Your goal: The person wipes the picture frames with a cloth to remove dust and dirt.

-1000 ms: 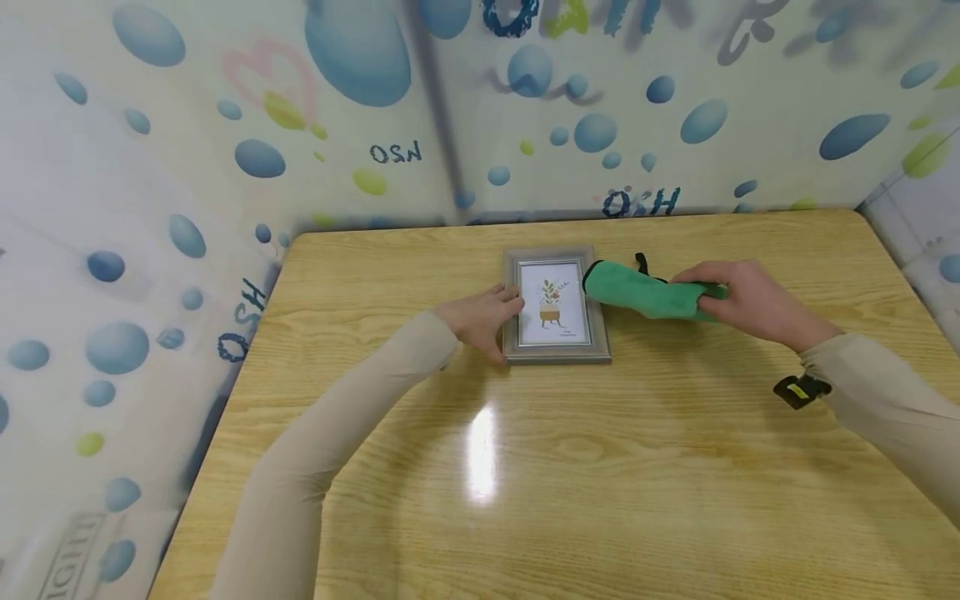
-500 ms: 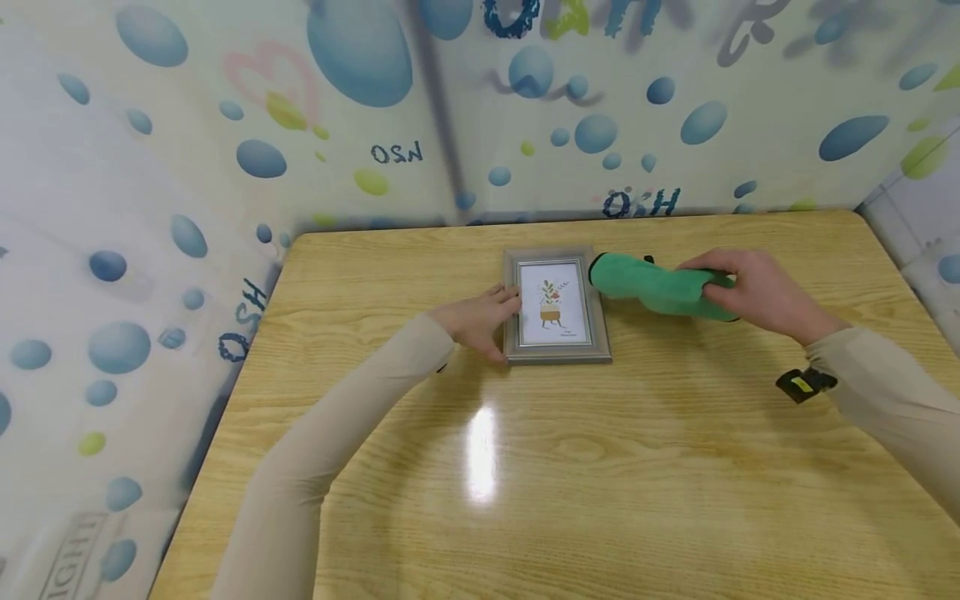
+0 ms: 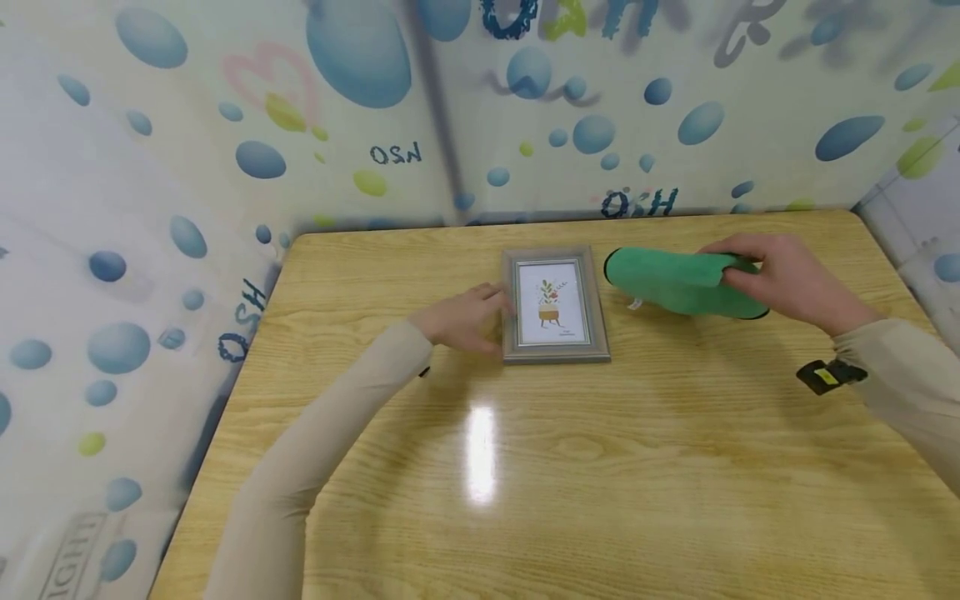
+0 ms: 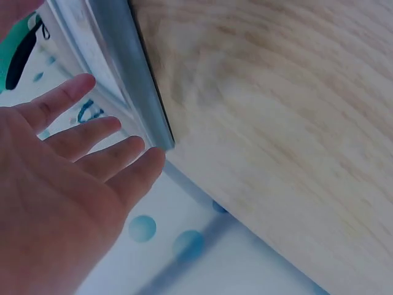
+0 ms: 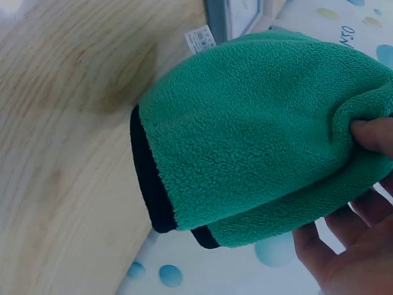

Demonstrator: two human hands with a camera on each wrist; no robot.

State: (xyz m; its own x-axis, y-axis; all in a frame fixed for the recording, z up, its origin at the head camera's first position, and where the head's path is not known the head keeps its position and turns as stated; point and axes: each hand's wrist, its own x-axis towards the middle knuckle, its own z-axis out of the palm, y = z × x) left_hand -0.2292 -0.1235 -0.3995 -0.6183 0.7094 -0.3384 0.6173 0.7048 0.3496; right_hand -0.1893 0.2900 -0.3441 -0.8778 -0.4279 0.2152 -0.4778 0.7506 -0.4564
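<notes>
A grey-silver picture frame (image 3: 555, 310), showing a potted plant print, lies flat near the back of the table. My left hand (image 3: 461, 321) is at its left side, fingertips close to the border; in the left wrist view the fingers stretch out, fairly straight, beside the frame edge (image 4: 126, 67). To the right of the frame, my right hand (image 3: 791, 273) pinches a folded green towel (image 3: 667, 282) between thumb and fingers. In the right wrist view the towel (image 5: 252, 135) has fluffy pile, black edging and a white label (image 5: 200, 39).
The wood-grain table (image 3: 570, 500) ends at a wall (image 3: 495, 117) printed with blue and green drops, with another such wall on the left. A black band (image 3: 831, 377) sits on the right wrist. A bright light reflection (image 3: 481, 454) shows on the tabletop.
My right hand has moved right with the towel, whose left end has come away from over the frame's right border. The left hand has drawn back slightly left off the frame's border.
</notes>
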